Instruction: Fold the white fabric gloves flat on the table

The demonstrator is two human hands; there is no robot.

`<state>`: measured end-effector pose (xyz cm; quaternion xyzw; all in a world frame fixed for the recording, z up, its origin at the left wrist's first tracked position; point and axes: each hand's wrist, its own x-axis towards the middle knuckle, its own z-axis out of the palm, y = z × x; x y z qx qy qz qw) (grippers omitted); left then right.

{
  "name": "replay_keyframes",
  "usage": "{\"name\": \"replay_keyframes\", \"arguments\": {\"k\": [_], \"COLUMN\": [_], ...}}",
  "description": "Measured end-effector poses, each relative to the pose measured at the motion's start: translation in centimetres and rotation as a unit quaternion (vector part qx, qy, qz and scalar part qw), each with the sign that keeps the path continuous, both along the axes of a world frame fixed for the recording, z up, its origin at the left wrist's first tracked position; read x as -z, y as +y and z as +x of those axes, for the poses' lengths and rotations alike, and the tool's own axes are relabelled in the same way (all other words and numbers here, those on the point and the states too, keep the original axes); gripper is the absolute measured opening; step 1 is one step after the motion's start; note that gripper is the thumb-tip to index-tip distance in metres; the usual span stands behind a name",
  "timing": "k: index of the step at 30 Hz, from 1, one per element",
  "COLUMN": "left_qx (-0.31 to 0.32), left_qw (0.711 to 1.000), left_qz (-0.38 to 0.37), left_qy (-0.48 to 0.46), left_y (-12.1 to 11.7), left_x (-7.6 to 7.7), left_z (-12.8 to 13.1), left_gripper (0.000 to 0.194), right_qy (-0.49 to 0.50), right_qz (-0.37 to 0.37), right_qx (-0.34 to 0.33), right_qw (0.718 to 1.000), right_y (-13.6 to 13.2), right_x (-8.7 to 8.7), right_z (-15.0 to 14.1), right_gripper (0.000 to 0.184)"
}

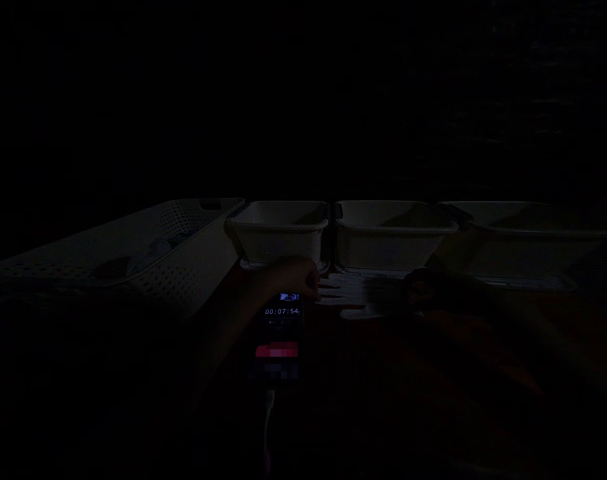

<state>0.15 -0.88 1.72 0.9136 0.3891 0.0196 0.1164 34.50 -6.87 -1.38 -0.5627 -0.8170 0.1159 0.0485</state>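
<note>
In very dim light a pale glove (353, 291) lies flat on the dark reddish table, its fingers pointing left. My left hand (300, 275) is closed at the glove's fingertips, seeming to pinch one of them. At the cuff end, my right hand (419, 288) is closed on the glove's edge, mostly lost in shadow. Under my left forearm sits a phone (278, 333) with a lit screen showing a timer.
Three pale plastic bins, a left bin (283, 243), a middle bin (390, 247) and a right bin (523, 253), stand in a row behind my hands. A perforated basket (188, 280) holding unclear items is at left. A cable (267, 420) runs from the phone.
</note>
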Motion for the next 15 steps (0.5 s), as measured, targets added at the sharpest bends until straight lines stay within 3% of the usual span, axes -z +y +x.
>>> {"name": "replay_keyframes", "arguments": {"k": [5,15], "left_qx": [0.001,-0.011], "left_qw": [1.000,1.000], "left_qz": [-0.023,0.002], "left_qy": [0.003,0.013], "left_y": [0.1,-0.3], "left_x": [0.1,-0.2], "left_z": [0.0,0.1], "left_gripper": [0.032,0.033], "right_qy": [0.005,0.014], "right_qz": [0.008,0.010], "right_qx": [-0.002,0.019], "right_qw": [1.000,1.000], "right_y": [0.7,1.0], "right_x": [0.7,1.4], "right_z": [1.0,1.7], "right_gripper": [0.041,0.046]}}
